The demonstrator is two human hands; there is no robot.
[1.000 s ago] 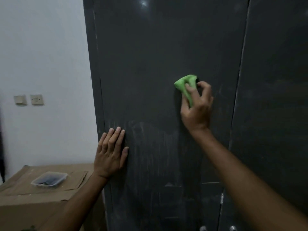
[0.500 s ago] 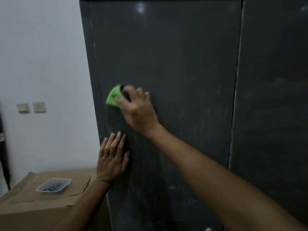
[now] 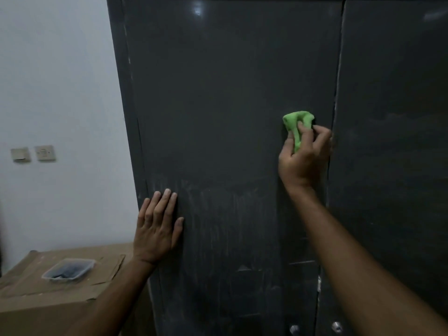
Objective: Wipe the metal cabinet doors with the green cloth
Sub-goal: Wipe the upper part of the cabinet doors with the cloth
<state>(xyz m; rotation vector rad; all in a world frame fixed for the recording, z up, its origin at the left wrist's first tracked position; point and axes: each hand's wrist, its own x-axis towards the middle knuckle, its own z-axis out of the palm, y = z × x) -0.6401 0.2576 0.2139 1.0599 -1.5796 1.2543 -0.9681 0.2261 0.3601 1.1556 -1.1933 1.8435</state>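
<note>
One camera sits on the person's head, looking straight ahead, very close to the dark cabinet doors (image 3: 230, 117) filling the frame.

Dark grey cabinet doors (image 3: 230, 105) (pale streaks low down), bright green cloth (image 3: 297, 123), brown cardboard box (image 3: 36, 309), white wall (image 3: 60, 81).

right hand (image 3: 304, 156), green cloth (image 3: 297, 123) swept rightward (near door seam)
</note>
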